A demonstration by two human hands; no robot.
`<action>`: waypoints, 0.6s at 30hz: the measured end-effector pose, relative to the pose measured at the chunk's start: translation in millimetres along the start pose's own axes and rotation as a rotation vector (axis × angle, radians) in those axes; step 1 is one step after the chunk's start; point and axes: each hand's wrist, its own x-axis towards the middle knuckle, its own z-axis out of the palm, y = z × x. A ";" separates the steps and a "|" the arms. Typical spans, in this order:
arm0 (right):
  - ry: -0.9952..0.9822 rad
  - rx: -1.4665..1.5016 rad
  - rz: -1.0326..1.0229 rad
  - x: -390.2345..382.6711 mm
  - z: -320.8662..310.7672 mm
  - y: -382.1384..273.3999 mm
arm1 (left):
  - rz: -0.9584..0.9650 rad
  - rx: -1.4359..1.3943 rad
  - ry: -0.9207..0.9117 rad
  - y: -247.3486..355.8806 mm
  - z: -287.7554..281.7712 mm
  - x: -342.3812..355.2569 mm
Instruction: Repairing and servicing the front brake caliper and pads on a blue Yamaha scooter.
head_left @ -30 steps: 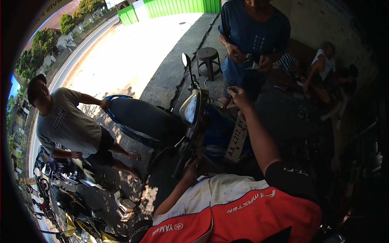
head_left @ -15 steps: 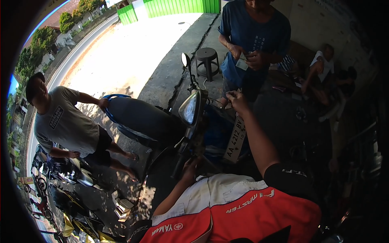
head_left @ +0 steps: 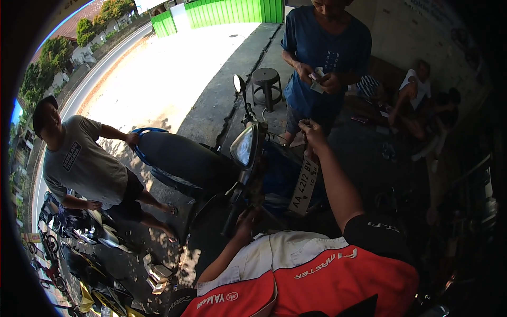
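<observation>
In front of me stands a dark blue motorcycle; its long black seat [head_left: 179, 158] points left and its headlight [head_left: 243, 148] faces me. My right hand [head_left: 315, 136] is raised above the white number plate [head_left: 303, 187], fingers pinched together. Whatever may be between those fingers is too small to make out. My left hand [head_left: 246, 222] is low beside the black handlebar grip [head_left: 228, 224], at the dark front of the motorcycle. Its fingers are in shadow and partly hidden, so their hold does not show. A mirror [head_left: 239, 83] sticks up on the far side.
At the left a person [head_left: 87, 158] in a grey shirt grips the rear rail. Across from me another person [head_left: 325, 58] in blue holds banknotes [head_left: 317, 79]. A round stool [head_left: 266, 79] stands behind. Parked motorcycles [head_left: 84, 227] and cardboard [head_left: 157, 274] lie lower left; people sit at right.
My right hand stays raised and pinched, shifting only slightly. The person in blue has moved the banknotes between their hands. The whole view has shifted a little.
</observation>
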 end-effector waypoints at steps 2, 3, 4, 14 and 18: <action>0.034 0.145 0.013 12.8 -5.3 -9.3 | 0.012 0.032 -0.013 -0.9 -2.2 2.4; 0.062 0.289 0.030 19.6 -8.1 -14.3 | 0.022 0.060 -0.021 -2.6 -4.8 3.9; 0.082 0.405 0.067 26.3 -7.9 -19.1 | 0.027 0.064 -0.020 -5.8 -10.1 8.2; 0.211 0.471 0.081 72.6 -8.4 -39.5 | 0.009 0.071 -0.023 -14.0 -15.4 10.2; 0.141 0.419 0.068 79.2 -13.0 -33.3 | 0.003 0.088 -0.031 -25.8 -30.0 24.7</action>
